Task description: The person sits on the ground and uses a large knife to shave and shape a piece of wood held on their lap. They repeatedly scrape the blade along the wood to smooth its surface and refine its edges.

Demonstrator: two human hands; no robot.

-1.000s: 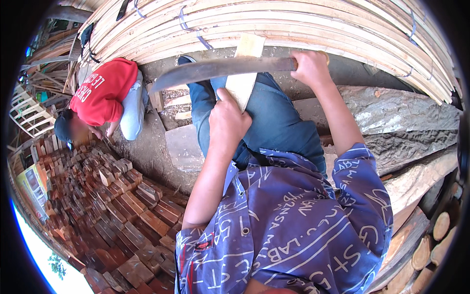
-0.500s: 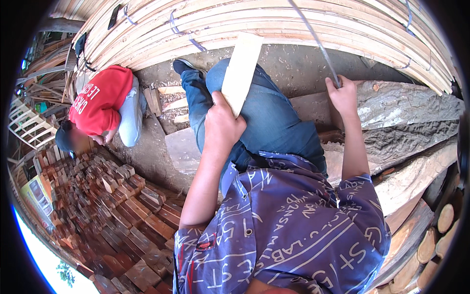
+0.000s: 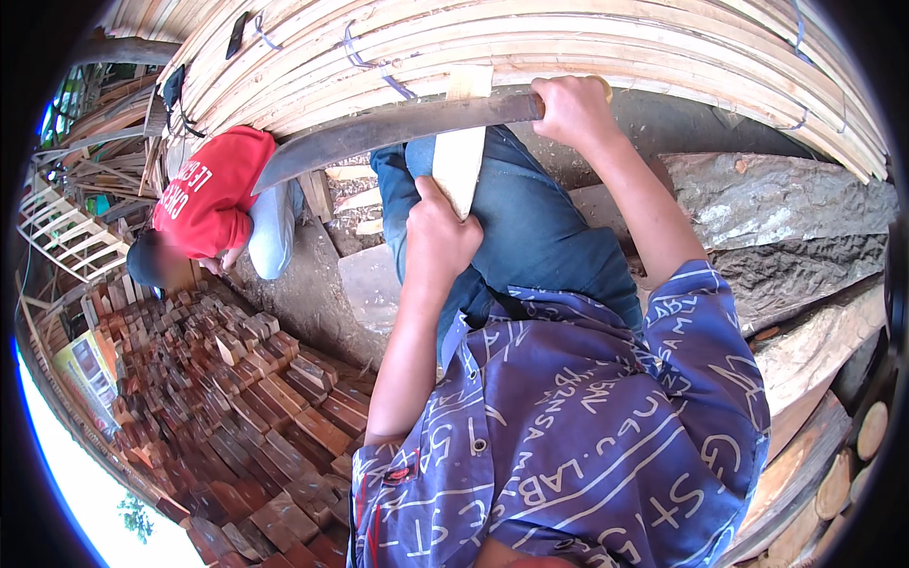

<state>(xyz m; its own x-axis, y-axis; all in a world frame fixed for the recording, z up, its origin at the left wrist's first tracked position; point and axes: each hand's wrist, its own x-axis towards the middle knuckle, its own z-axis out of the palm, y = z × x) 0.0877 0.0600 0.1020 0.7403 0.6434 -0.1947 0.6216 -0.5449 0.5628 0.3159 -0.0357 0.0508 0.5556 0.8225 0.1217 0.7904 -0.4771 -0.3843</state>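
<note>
My left hand [image 3: 441, 230] is closed round the near end of a pale, flat piece of wood [image 3: 458, 163], which stands out away from me over my jeans. In my right hand [image 3: 574, 112] is the handle of a machete. Its long, dark grey blade [image 3: 379, 133] reaches across to the left and passes in front of the wood's upper part. From this view I cannot tell whether the blade touches the wood. The far end of the wood shows above the blade.
Bundled pale wood strips [image 3: 587, 43] lie along the far side. At left a person in a red shirt [image 3: 220, 189] crouches beside stacked brown wood blocks [image 3: 275, 407]. Rough bark-edged slabs [image 3: 786, 208] lie on my right, with cut logs [image 3: 871, 431] nearer. A phone [image 3: 238, 35] rests on the strips.
My right hand has swung inward and away from me, bringing the machete blade across the piece of wood. The left hand keeps its hold, and the whole view has shifted slightly.
</note>
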